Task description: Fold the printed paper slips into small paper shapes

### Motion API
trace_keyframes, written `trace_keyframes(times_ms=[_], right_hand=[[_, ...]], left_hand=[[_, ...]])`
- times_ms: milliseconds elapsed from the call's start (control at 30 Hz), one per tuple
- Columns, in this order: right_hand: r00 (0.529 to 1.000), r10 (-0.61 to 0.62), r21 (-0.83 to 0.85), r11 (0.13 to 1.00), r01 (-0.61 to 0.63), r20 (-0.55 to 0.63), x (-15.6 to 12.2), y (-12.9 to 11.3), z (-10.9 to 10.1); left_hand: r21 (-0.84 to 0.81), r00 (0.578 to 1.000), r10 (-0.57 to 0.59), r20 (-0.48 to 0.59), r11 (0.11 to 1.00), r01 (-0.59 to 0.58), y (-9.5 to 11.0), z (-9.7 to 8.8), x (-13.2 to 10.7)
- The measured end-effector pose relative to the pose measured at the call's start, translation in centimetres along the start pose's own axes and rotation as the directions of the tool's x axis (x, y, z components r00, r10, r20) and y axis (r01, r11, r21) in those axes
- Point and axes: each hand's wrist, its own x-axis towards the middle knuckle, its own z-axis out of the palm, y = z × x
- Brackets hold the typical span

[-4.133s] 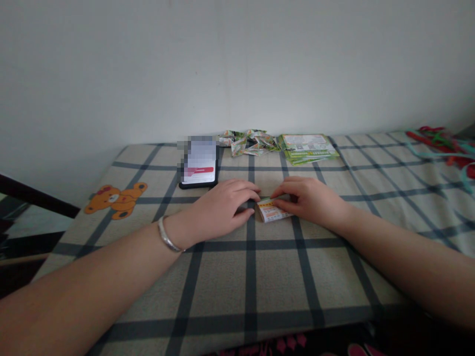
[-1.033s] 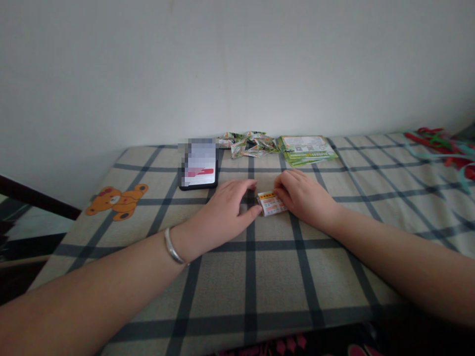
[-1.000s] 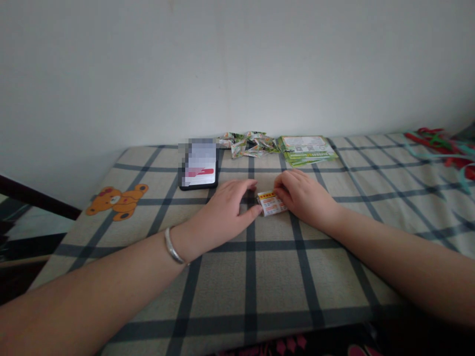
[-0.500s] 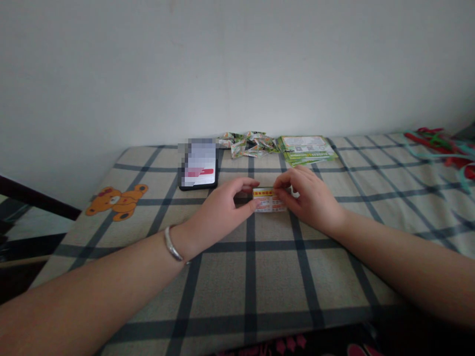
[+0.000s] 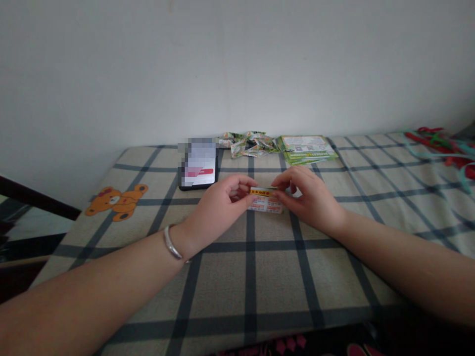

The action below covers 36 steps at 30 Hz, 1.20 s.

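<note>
Between my hands, near the middle of the table, is a small printed paper card [image 5: 265, 203] with a yellow band along its top and rows of red and dark print below. My left hand [image 5: 232, 198], with a silver bangle [image 5: 172, 243] on its wrist, pinches the card's left end between thumb and fingers. At the card's upper right corner, my right hand [image 5: 302, 193] grips it with thumb and forefinger. The fingertips behind the card are partly hidden. A little green shows along its edge.
A phone [image 5: 202, 173] with a partly blurred screen lies at the back left. Several small folded paper pieces [image 5: 248, 143] and a stack of green printed cards [image 5: 309, 148] lie by the wall. Red and green ribbons [image 5: 441, 143] are far right; a bear picture [image 5: 117, 201] is left.
The card has shifted slightly left and tilted, and its yellow band shows more plainly. My left hand has moved a little left, its fingers curled closer round the card's end.
</note>
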Motion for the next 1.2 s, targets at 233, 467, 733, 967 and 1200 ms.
trace_keyframes(times_ms=[233,467,733,967,1200], right_hand=[[0.975,0.187,0.142,0.969,-0.203,0.120,-0.34,0.03,0.06],[0.940,0.320,0.189,0.922,-0.338,0.118,-0.54,0.02,0.37],[0.939,0.338,0.263,0.901,-0.344,0.072,-0.56,0.14,0.67],[0.921,0.384,0.305,0.872,-0.383,0.062,-0.45,0.14,0.69],[0.886,0.456,0.387,0.804,-0.452,0.088,-0.50,0.14,0.86]], left_hand=[[0.015,0.999,0.025,-0.043,1.000,-0.025,0.19,-0.23,0.13],[0.025,0.998,0.041,-0.052,0.999,-0.040,0.07,-0.29,0.26],[-0.004,0.998,0.050,-0.047,0.999,-0.050,-0.12,-0.29,0.23],[0.014,0.998,0.042,-0.052,0.999,-0.041,0.48,-0.47,0.29],[-0.041,0.998,0.000,-0.062,0.999,-0.003,0.26,-0.52,0.44]])
